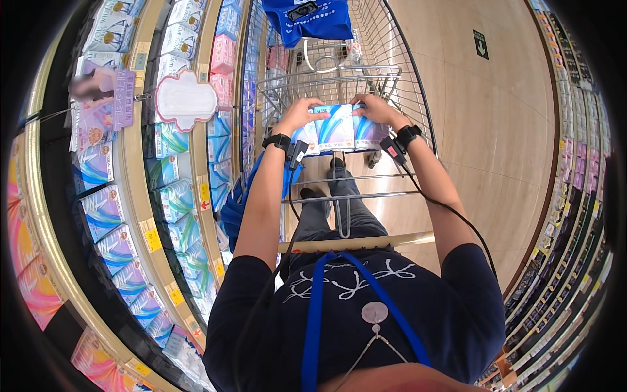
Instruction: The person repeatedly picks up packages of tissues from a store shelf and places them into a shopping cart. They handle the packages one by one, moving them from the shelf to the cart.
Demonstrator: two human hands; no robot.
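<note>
Three blue-and-white packs of sanitary pads stand side by side at the near end of a wire shopping cart (422, 93): a left pack (308, 135), a middle pack (336, 130) and a right pack (368, 133). My left hand (300, 116) reaches over the left pack, its thumb and fingers at the middle pack's top left corner. Around the top of the right pack, my right hand (378, 110) has its fingers bent, with the fingertips near the seam with the middle pack. The packs' lower backs are hidden. Each wrist wears a black strap with a cabled device.
Shelves on the left hold rows of sanitary pad packs (104, 209), with price tags (151, 235) along their edges. A pad-shaped display sign (186, 100) juts out there. A blue bag (313, 32) lies farther into the cart. Tiled floor (490, 117) and another shelf (568, 206) are on the right.
</note>
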